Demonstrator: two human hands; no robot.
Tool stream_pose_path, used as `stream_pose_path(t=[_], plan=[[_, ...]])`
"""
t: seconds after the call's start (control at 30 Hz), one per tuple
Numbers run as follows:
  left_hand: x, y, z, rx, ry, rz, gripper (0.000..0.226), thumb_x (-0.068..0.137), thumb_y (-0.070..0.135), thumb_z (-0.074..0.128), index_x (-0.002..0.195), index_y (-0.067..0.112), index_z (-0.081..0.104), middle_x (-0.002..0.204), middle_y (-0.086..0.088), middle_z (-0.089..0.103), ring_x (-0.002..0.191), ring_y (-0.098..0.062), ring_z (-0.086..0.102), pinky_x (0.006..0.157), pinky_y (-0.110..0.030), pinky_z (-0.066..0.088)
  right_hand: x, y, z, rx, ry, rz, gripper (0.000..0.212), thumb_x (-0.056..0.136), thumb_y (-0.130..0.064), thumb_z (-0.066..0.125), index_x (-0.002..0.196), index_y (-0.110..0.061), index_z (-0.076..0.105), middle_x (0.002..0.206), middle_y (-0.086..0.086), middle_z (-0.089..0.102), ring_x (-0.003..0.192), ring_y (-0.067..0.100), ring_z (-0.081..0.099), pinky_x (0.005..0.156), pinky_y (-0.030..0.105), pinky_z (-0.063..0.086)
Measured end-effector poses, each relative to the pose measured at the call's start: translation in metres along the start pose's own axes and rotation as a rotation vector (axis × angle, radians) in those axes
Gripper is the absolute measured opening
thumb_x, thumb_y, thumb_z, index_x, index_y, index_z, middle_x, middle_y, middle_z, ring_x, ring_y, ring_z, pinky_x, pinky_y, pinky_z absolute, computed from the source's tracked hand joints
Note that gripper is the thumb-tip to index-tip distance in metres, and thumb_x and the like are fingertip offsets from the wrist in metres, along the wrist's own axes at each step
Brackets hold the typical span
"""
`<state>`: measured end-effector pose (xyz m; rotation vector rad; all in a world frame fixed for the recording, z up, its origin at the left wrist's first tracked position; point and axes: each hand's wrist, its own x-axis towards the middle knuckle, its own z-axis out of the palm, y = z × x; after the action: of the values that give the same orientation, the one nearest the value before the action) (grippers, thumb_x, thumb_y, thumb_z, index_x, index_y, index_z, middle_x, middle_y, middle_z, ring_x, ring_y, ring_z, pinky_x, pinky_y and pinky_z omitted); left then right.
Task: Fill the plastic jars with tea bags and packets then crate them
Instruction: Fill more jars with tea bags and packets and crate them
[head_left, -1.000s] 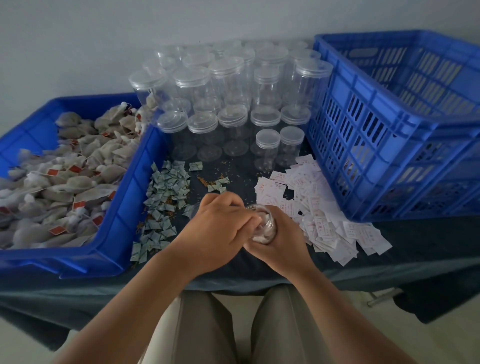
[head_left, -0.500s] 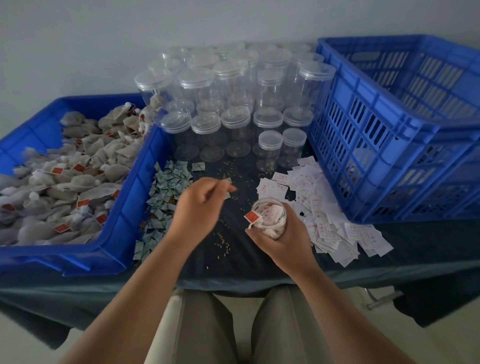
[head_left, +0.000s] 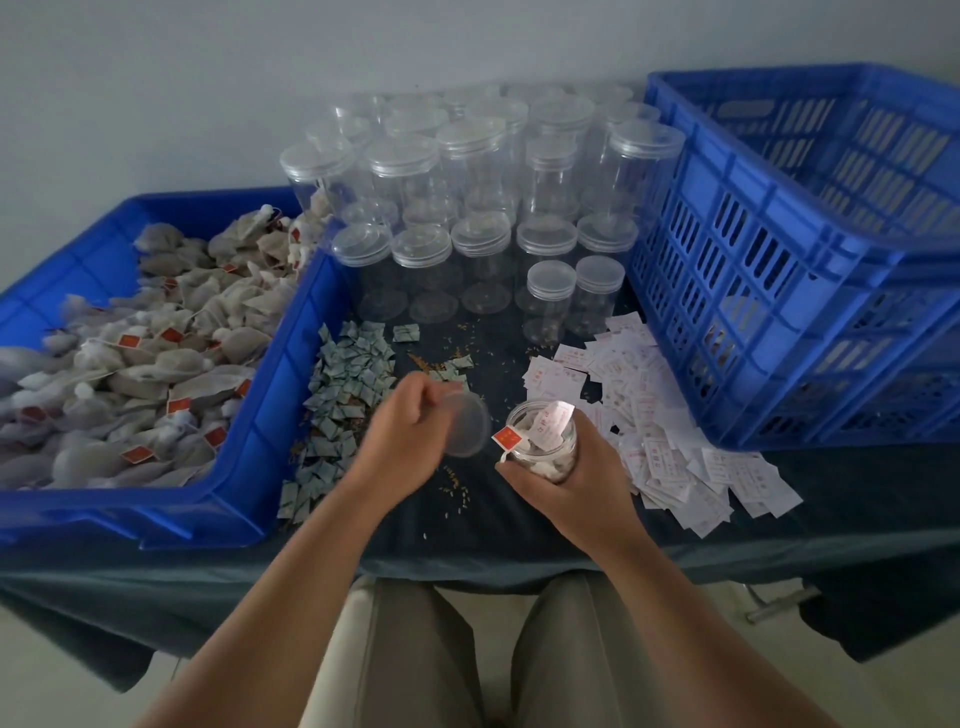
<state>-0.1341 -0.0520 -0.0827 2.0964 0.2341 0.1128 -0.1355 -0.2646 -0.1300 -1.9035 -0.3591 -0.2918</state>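
Dark-clothed table, grey wall behind. Left hand, at the jar mouth a second ago, now holds a clear lid in curled fingers, at 9 o'clock of the filled jar. Right hand grips the jar body. Judgement: filling done, capping next, then the blue crate at 2 o'clock.

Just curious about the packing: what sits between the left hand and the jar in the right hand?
A round clear plastic lid, held by the left hand, beside the open clear plastic jar that the right hand grips; head view.
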Motion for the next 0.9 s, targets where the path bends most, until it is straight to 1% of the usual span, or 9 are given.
stream_pose_path(t=[0.1,0.23,0.33,0.4,0.53,0.6,0.67,0.83,0.9], plan=[[-0.020,0.024,0.021,-0.462,-0.097,-0.022,0.011,0.093,0.019,0.053,0.093,0.017,0.042,0.117,0.009,0.078,0.094,-0.024,0.076,0.079,-0.047,0.063,0.000,-0.001,0.001,0.008,0.002,0.001,0.046,0.075,-0.062,0.085,0.111,-0.057,0.057,0.105,-0.026,0.072,0.093,0.001,0.072,0.075,0.015,0.055],[-0.034,0.038,0.041,-0.874,-0.048,-0.033,0.026,0.091,0.024,0.062,0.114,0.014,0.056,0.124,-0.001,0.075,0.120,-0.019,0.070,0.099,-0.045,0.058,0.001,0.001,0.001,-0.011,0.048,0.027,0.046,0.074,-0.063,0.084,0.108,-0.048,0.057,0.106,-0.029,0.070,0.092,-0.001,0.071,0.070,0.011,0.053],[-0.035,0.043,0.043,-0.586,0.044,0.098,0.039,0.093,0.055,0.064,0.125,0.033,0.063,0.123,0.018,0.072,0.111,0.000,0.068,0.091,-0.024,0.057,0.000,0.004,0.003,-0.075,0.012,0.022,0.046,0.074,-0.065,0.083,0.106,-0.044,0.056,0.102,-0.026,0.069,0.086,0.001,0.070,0.066,0.016,0.054],[-0.031,0.045,0.042,-0.306,0.043,0.214,0.052,0.088,0.072,0.060,0.128,0.039,0.062,0.123,0.027,0.067,0.116,0.006,0.063,0.092,-0.018,0.052,0.000,0.006,0.005,-0.112,-0.032,0.007,0.045,0.074,-0.061,0.083,0.104,-0.045,0.054,0.098,-0.024,0.069,0.084,0.002,0.070,0.063,0.017,0.053],[-0.029,0.051,0.049,0.147,-0.109,0.404,0.068,0.081,0.073,0.070,0.138,0.047,0.047,0.128,0.030,0.061,0.125,0.011,0.051,0.096,-0.013,0.041,0.001,0.009,0.007,-0.208,-0.081,-0.078,0.037,0.082,-0.059,0.066,0.110,-0.048,0.046,0.085,-0.023,0.061,0.083,-0.004,0.066,0.059,0.012,0.049],[-0.030,0.051,0.055,0.377,-0.105,0.543,0.076,0.081,0.070,0.071,0.145,0.041,0.043,0.132,0.024,0.062,0.124,0.006,0.050,0.098,-0.016,0.042,0.001,0.013,0.009,-0.262,-0.084,-0.114,0.045,0.086,-0.056,0.052,0.124,-0.033,0.047,0.091,-0.032,0.050,0.092,-0.015,0.059,0.068,0.005,0.046],[-0.030,0.052,0.059,0.544,-0.053,0.654,0.080,0.081,0.070,0.068,0.148,0.032,0.045,0.133,0.016,0.064,0.127,-0.007,0.054,0.104,-0.029,0.048,0.001,0.018,0.010,-0.283,-0.087,-0.124,0.044,0.089,-0.053,0.047,0.121,-0.024,0.049,0.089,-0.032,0.044,0.096,-0.019,0.055,0.073,0.002,0.044],[-0.030,0.054,0.062,0.590,-0.080,0.795,0.074,0.085,0.061,0.071,0.149,0.033,0.048,0.129,0.017,0.068,0.122,-0.006,0.061,0.106,-0.032,0.051,0.002,0.019,0.002,-0.275,-0.127,-0.095,0.027,0.083,-0.056,0.043,0.103,-0.037,0.040,0.072,-0.024,0.049,0.065,-0.007,0.058,0.051,0.012,0.038],[-0.028,0.051,0.055,0.406,-0.162,0.779,0.062,0.089,0.047,0.077,0.145,0.030,0.057,0.126,0.018,0.071,0.120,0.000,0.064,0.102,-0.032,0.054,0.002,0.017,-0.004,-0.140,-0.173,-0.098,0.022,0.080,-0.054,0.054,0.099,-0.047,0.044,0.082,-0.028,0.065,0.074,-0.008,0.066,0.053,0.010,0.044]])
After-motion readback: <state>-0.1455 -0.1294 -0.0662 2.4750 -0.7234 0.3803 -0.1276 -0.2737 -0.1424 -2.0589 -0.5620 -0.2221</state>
